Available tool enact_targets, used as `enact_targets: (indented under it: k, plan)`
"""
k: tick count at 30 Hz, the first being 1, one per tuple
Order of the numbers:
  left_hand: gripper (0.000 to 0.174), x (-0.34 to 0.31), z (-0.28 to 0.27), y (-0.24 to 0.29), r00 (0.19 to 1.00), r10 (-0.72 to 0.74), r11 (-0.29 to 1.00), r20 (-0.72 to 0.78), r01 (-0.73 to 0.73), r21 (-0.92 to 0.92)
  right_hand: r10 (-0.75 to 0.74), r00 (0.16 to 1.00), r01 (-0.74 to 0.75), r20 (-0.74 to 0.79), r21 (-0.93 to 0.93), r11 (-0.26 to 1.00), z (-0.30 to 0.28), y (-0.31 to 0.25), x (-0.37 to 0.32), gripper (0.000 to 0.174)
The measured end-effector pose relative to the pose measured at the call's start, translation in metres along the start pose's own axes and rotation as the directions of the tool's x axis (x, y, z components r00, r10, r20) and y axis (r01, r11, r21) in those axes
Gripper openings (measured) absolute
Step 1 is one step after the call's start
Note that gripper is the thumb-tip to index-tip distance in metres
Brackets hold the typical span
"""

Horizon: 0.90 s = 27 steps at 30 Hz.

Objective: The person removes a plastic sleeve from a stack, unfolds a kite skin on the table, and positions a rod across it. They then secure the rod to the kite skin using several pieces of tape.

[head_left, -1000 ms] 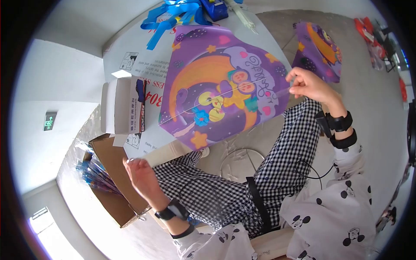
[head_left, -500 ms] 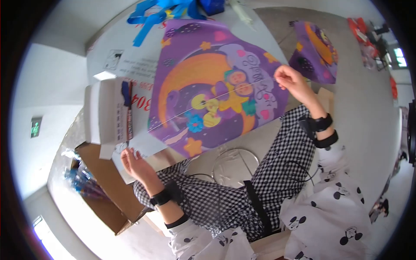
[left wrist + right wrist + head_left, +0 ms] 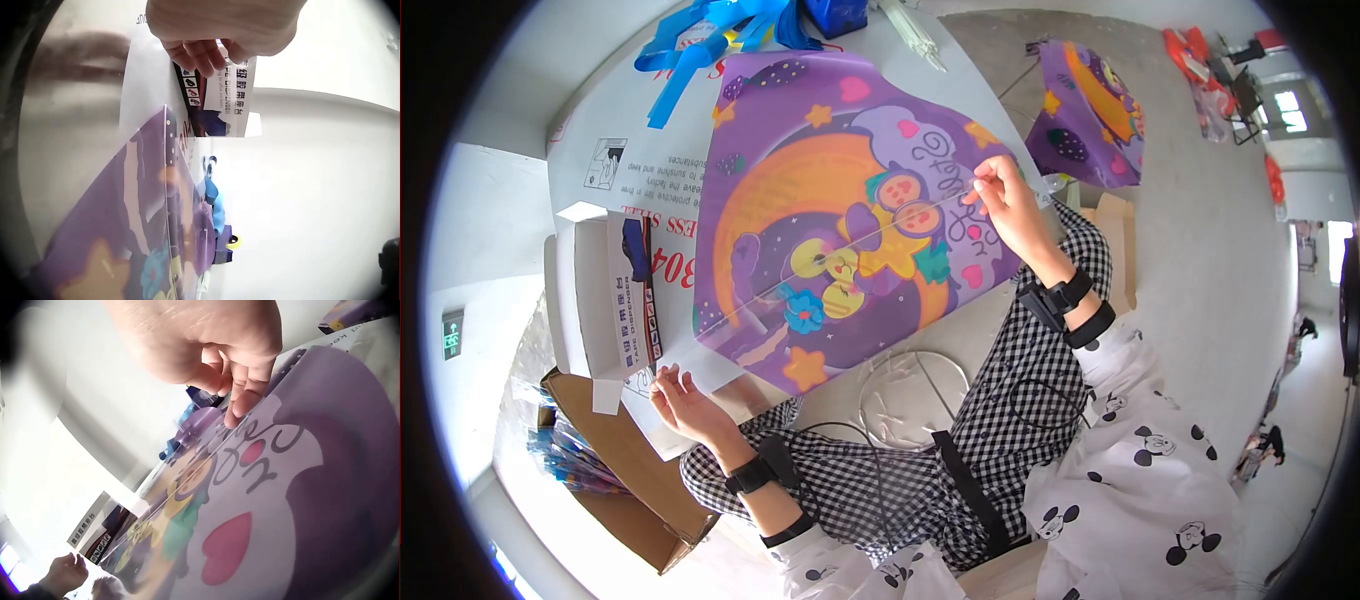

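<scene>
A large purple printed sheet (image 3: pixel 800 150), kite-shaped, with an orange moon, stars and lettering, lies across the work surface. A thin pale line runs along it from its near left corner to my right hand (image 3: pixel 1015 220). In the right wrist view, that hand's fingers are bent, with the fingertips (image 3: pixel 234 417) right at this line beside the lettering. I cannot tell whether they pinch it or press on it. My left hand (image 3: pixel 688 408) is off the sheet, near the tape dispenser box (image 3: pixel 595 300). Its fingers are loosely curled and hold nothing in the left wrist view.
Blue ribbons (image 3: pixel 675 75) and a bundle of thin white sticks (image 3: pixel 912 35) lie at the far edge. Beyond the right side hangs a smaller purple printed piece (image 3: pixel 1090 120). A cardboard box (image 3: pixel 625 480) with plastic-wrapped items stands at lower left. On the floor lies a wire ring (image 3: pixel 915 395).
My right hand has moved left along the pale line, from the sheet's right edge onto the lettering. My left hand stays near the box. The head view has shifted, carrying the scene left.
</scene>
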<state>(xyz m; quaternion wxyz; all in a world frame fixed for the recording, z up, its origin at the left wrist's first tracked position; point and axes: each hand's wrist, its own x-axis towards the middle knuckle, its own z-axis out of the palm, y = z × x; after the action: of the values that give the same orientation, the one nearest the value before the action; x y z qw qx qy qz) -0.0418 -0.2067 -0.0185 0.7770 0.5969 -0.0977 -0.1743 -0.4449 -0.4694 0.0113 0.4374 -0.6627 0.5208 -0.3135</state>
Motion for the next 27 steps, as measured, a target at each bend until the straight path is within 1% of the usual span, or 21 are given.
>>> enact_targets:
  k: [2, 6, 9, 17, 27]
  plan:
    - [0.01, 0.001, -0.005, -0.004, 1.0, -0.015, 1.0, 0.005, 0.015, -0.008, 0.014, 1.0, -0.014, 0.008, -0.001, 1.0, 0.002, -0.001, -0.001, 0.011]
    - [0.009, 0.003, -0.011, -0.007, 0.998, -0.056, 0.998, -0.01, 0.055, -0.034, -0.025, 1.0, 0.025, 0.012, -0.007, 1.0, 0.004, 0.005, -0.002, 0.012]
    - [0.008, 0.004, -0.014, -0.009, 0.998, -0.068, 0.996, 0.009, 0.068, -0.058, -0.031, 0.999, 0.031, 0.012, 0.0, 1.0, 0.005, 0.006, -0.002, 0.011]
    - [0.009, 0.007, -0.016, -0.012, 0.998, -0.063, 0.996, 0.02, 0.064, -0.06, -0.048, 0.999, 0.048, 0.016, 0.028, 0.998, 0.005, 0.008, -0.001, 0.011]
    - [0.008, 0.007, -0.017, -0.012, 0.998, -0.068, 0.995, 0.02, 0.069, -0.065, -0.105, 0.994, 0.105, 0.004, -0.018, 0.994, 0.004, 0.01, 0.001, 0.013]
